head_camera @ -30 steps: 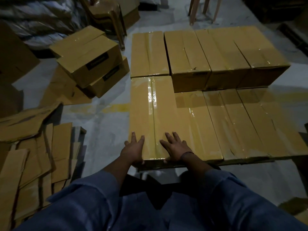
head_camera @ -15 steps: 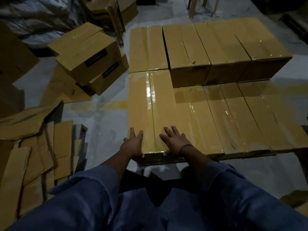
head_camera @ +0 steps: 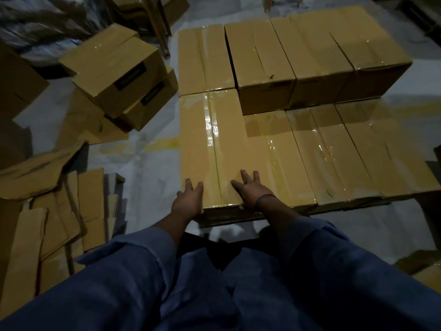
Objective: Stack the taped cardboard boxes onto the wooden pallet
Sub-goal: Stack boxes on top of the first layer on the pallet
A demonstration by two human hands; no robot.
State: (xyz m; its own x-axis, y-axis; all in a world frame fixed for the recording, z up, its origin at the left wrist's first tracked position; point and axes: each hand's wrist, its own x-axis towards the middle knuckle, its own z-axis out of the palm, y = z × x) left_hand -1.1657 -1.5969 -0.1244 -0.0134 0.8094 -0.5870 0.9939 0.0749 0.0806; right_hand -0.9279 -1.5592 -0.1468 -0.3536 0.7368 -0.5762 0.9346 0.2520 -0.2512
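Observation:
Several taped cardboard boxes lie side by side in a low layer in front of me, and the pallet under them is almost wholly hidden. The nearest left box [head_camera: 238, 154] has glossy tape along its top. My left hand [head_camera: 187, 201] rests flat on its near left corner, fingers straight. My right hand [head_camera: 251, 189] presses flat on the near edge of the same box. A second layer of three boxes [head_camera: 317, 58] sits at the back right. Two loose taped boxes [head_camera: 117, 72] lie stacked on the floor to the left.
Flattened cardboard sheets [head_camera: 47, 218] are piled on the floor at the left. Chair legs [head_camera: 157, 27] stand behind the loose boxes. Grey floor [head_camera: 148, 163] runs between the sheets and the layer of boxes. Another box corner [head_camera: 427, 271] shows at the right edge.
Both hands stay flat on the near box. The view has tilted slightly, so the boxes sit a little higher in frame.

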